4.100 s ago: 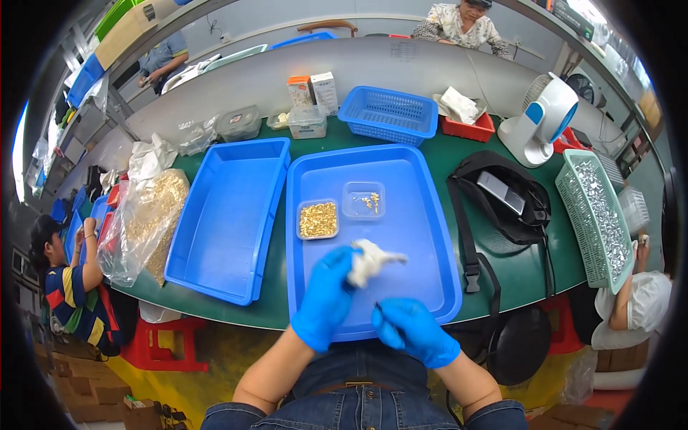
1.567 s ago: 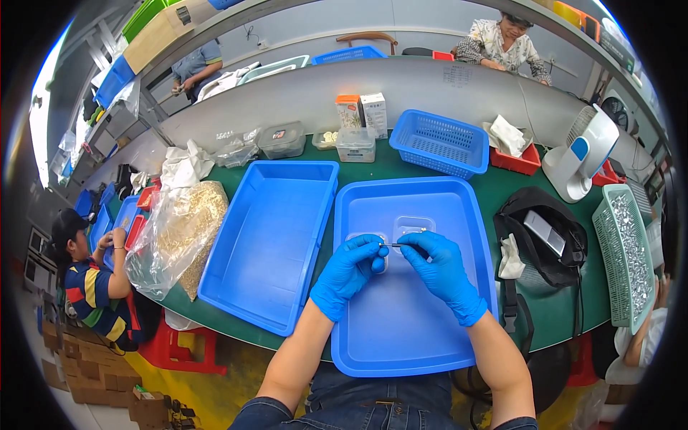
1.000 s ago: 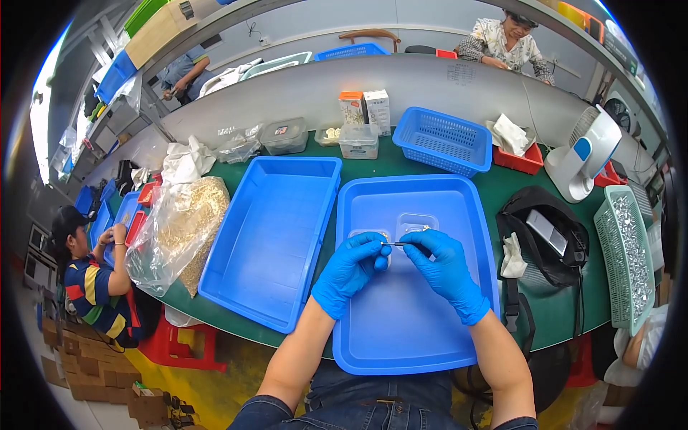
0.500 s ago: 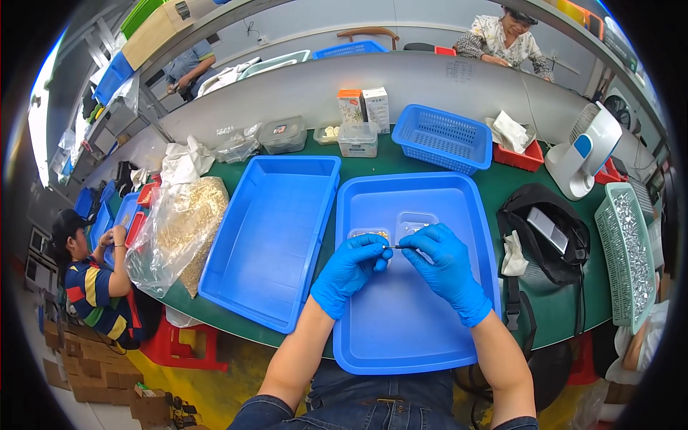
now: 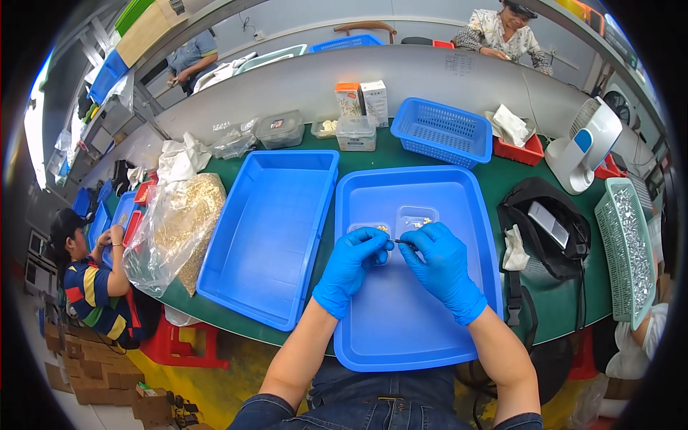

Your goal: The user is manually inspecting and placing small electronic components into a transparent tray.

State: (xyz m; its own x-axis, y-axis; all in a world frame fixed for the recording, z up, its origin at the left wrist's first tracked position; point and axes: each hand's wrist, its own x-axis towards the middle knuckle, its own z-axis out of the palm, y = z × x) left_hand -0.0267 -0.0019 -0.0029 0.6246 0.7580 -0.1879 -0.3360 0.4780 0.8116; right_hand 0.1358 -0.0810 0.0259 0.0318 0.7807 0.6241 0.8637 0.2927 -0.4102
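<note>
Over the blue tray (image 5: 412, 337), my left hand (image 5: 352, 266) and my right hand (image 5: 443, 271) meet fingertip to fingertip, both in blue gloves. Between them they pinch a thin dark rod (image 5: 398, 241), one hand at each end; most of it is hidden by the fingers. Just beyond the fingertips sit two small clear containers inside the tray. The right container (image 5: 418, 212) has a few small gold-coloured pieces in it. The left container (image 5: 356, 227) also shows small yellowish pieces and is partly covered by my left hand.
Left of the tray lies a second blue tray (image 5: 265, 229), then a bag of small yellowish parts (image 5: 197, 233). A blue basket (image 5: 442, 132), clear tubs and a white fan (image 5: 584, 150) line the back. At right are a black bag (image 5: 527, 215) and green basket (image 5: 627, 251). Co-workers sit nearby.
The whole view has shifted slightly upward. My hands keep the rod pinched at nearly the same spot, with small finger movements; a light end seen by my left fingertips before no longer stands out.
</note>
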